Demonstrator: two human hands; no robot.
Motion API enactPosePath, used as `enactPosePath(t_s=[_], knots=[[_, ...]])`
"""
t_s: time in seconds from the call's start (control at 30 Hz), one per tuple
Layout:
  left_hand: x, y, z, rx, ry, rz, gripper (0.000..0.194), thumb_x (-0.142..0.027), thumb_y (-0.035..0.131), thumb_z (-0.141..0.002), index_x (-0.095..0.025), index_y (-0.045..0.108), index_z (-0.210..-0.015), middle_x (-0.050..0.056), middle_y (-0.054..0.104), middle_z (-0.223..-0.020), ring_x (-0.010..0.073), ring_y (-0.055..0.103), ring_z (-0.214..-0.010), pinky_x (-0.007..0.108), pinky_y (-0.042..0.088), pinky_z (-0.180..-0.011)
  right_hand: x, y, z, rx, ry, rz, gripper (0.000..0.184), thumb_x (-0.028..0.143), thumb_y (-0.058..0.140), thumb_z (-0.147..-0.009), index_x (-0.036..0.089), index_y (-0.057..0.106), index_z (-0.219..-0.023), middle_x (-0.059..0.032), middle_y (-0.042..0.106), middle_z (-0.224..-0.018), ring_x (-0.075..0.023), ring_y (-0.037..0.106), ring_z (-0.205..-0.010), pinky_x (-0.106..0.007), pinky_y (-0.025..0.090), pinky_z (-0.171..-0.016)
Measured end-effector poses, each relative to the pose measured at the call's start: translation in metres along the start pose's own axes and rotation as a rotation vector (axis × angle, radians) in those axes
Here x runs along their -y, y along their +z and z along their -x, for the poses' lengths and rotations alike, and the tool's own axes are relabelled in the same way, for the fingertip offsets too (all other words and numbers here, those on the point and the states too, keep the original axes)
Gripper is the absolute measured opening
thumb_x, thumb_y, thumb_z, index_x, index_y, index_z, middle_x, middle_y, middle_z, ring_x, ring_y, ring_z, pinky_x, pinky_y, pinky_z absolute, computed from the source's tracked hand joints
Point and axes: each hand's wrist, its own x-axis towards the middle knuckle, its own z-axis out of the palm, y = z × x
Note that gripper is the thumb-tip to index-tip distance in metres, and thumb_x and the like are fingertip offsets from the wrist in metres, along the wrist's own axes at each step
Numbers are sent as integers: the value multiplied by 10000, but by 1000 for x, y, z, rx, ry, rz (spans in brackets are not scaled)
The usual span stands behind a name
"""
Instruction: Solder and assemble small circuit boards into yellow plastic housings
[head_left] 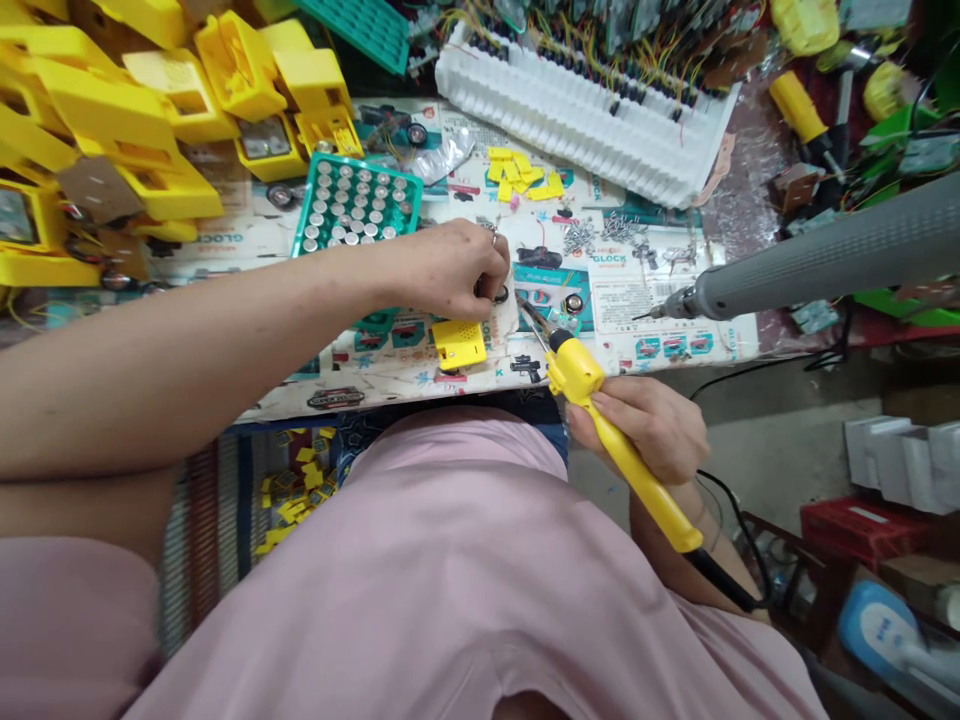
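Observation:
My right hand (652,425) is wrapped round the yellow handle of a soldering iron (600,410), whose metal tip points up-left toward my left hand. My left hand (450,268) reaches across the bench with fingers pinched on a small dark round part (500,294) that I cannot name. Just below that hand lies a small yellow plastic cover (459,343) with a grille of holes.
A green tray of batteries (354,205) sits behind my left hand. Yellow plastic housings (135,120) pile at the left. A white rack with wired boards (585,110) stands at the back. A grey electric screwdriver (825,260) hangs at the right. Small yellow pieces (521,178) lie nearby.

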Motion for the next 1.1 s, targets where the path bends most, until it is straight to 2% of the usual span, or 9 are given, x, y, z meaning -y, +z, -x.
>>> enactPosePath(t_s=[0.1,0.23,0.33,0.47,0.7,0.93,1.03,1.1], knots=[[0,-1,0,18,-6,6,133,-205,545,-729,-184,651,-653,31,712,-907,142,629,-751,273,478,-753,-2,2,1,-45,13,12,306,199,779,-794,216,584,-1029,23,740,-808,-115,707,-696,-221,592,-684],[-1,-1,-1,55,-42,20,149,-204,542,-743,-186,686,-705,34,703,-947,171,656,-834,300,485,-850,-4,3,3,-179,66,73,341,228,745,-836,204,616,-1150,11,746,-814,-139,712,-671,-244,603,-650],[-1,-2,0,69,-57,29,162,-201,539,-752,-186,699,-732,36,698,-975,179,662,-883,302,479,-898,-7,-1,5,-255,97,99,376,333,728,-871,189,647,-1209,-15,761,-863,-161,729,-708,-253,604,-668],[-1,-2,1,45,-28,25,147,-202,541,-750,-176,676,-697,33,707,-945,151,646,-808,270,486,-821,-7,-5,5,-266,99,111,426,469,632,-932,177,661,-1241,-28,753,-828,-170,726,-711,-255,596,-694],[1,1,2,-25,0,12,141,-215,539,-731,-194,665,-673,19,722,-898,136,622,-720,265,478,-721,-7,0,4,-297,127,108,490,355,763,-841,221,636,-1295,-36,768,-893,-182,725,-716,-275,617,-683],[-4,0,2,13,-24,7,137,-179,548,-754,-184,670,-691,42,726,-929,166,656,-780,286,483,-735,-10,6,8,-295,114,119,613,359,820,-783,211,596,-1335,-56,765,-950,-213,746,-770,-295,628,-699],[-9,-4,4,-3,-32,-15,176,-206,533,-793,-186,708,-791,53,729,-920,176,658,-810,294,490,-772,-9,11,6,-301,104,111,596,418,781,-818,202,591,-1341,-54,764,-951,-208,743,-770,-296,626,-702],[-11,-11,10,-37,-83,-17,253,-276,524,-833,-182,725,-955,57,732,-953,184,656,-851,308,498,-815,-7,13,4,-282,91,93,601,418,774,-826,183,588,-1347,-58,766,-961,-203,745,-781,-286,623,-721]])
